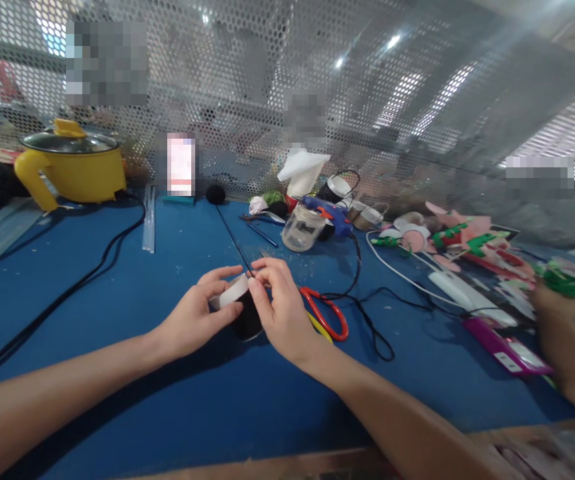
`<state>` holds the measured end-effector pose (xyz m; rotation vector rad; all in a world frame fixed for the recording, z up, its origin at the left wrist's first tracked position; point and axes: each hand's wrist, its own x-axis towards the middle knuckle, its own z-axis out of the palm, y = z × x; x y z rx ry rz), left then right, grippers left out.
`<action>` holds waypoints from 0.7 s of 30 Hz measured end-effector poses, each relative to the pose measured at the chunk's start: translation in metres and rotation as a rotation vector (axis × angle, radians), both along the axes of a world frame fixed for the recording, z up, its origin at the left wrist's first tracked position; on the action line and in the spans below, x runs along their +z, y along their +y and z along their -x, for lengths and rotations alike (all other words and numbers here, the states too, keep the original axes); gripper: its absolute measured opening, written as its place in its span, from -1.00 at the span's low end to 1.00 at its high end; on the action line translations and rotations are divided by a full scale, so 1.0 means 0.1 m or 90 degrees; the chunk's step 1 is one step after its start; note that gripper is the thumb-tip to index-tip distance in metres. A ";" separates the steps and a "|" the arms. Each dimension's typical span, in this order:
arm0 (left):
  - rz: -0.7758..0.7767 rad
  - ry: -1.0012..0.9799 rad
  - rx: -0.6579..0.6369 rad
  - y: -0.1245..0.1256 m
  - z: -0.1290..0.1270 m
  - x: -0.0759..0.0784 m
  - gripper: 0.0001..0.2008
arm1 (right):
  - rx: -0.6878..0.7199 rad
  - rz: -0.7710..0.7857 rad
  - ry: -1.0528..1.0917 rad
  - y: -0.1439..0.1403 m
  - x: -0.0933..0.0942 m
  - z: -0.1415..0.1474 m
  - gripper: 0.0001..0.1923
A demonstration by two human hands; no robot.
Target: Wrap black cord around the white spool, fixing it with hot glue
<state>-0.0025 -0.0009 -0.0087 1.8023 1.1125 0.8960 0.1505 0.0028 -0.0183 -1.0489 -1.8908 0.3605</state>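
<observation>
both hands meet over the blue table [177, 400]: left hand [194, 320] cups a small black spool with a white rim [240, 308], fingers closed round its side, while the right hand [282, 310] pinches together at the spool's top edge, where a thin black thread [232, 239] runs away toward the mesh wall. spool looks light and rigid, thread limp and slippery, best held by the rims; its axis appears tilted up and left, though partly hidden. red scissors [324, 313] lie just right of the hands.
</observation>
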 end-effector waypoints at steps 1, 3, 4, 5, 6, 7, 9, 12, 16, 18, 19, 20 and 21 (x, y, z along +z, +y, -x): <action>0.000 -0.003 0.001 0.00 0.00 0.00 -0.88 | -0.004 0.007 0.000 0.00 -0.01 0.00 -0.90; -0.002 -0.009 0.002 0.00 0.00 -0.01 -0.88 | -0.013 0.019 -0.003 0.01 -0.02 0.00 -0.88; -0.005 -0.014 0.001 0.00 0.00 -0.01 -0.88 | -0.018 0.024 -0.006 0.02 -0.03 0.00 -0.87; -0.006 -0.019 -0.003 0.00 0.00 -0.02 -0.88 | -0.023 0.029 -0.010 0.02 -0.04 0.00 -0.87; -0.007 -0.025 -0.007 0.01 0.00 -0.03 -0.88 | -0.028 0.032 -0.014 0.02 -0.05 0.00 -0.87; -0.005 -0.030 -0.013 0.01 0.00 -0.03 -0.89 | -0.031 0.034 -0.017 0.03 -0.06 0.00 -0.87; 0.000 -0.035 -0.022 0.01 0.00 -0.04 -0.92 | -0.036 0.032 -0.020 0.03 -0.09 0.01 -0.89; 0.004 -0.040 -0.034 0.01 0.00 -0.05 -0.94 | -0.039 0.019 -0.019 0.04 -0.12 0.02 -0.90; 0.000 -0.046 -0.039 0.00 0.00 -0.04 -0.95 | -0.040 0.002 -0.019 0.04 -0.13 0.04 -0.90; 0.003 -0.052 -0.034 -0.01 -0.01 -0.03 -0.96 | -0.039 -0.003 -0.021 0.04 -0.12 0.04 -0.89; 0.008 -0.058 -0.029 -0.01 -0.01 -0.03 -0.96 | -0.039 -0.004 -0.022 0.04 -0.12 0.04 -0.89; 0.013 -0.065 -0.024 -0.01 -0.02 -0.02 -0.96 | -0.039 -0.004 -0.023 0.03 -0.12 0.04 -0.89; 0.017 -0.073 -0.020 -0.01 -0.02 -0.02 -0.95 | -0.040 -0.005 -0.025 0.03 -0.11 0.04 -0.89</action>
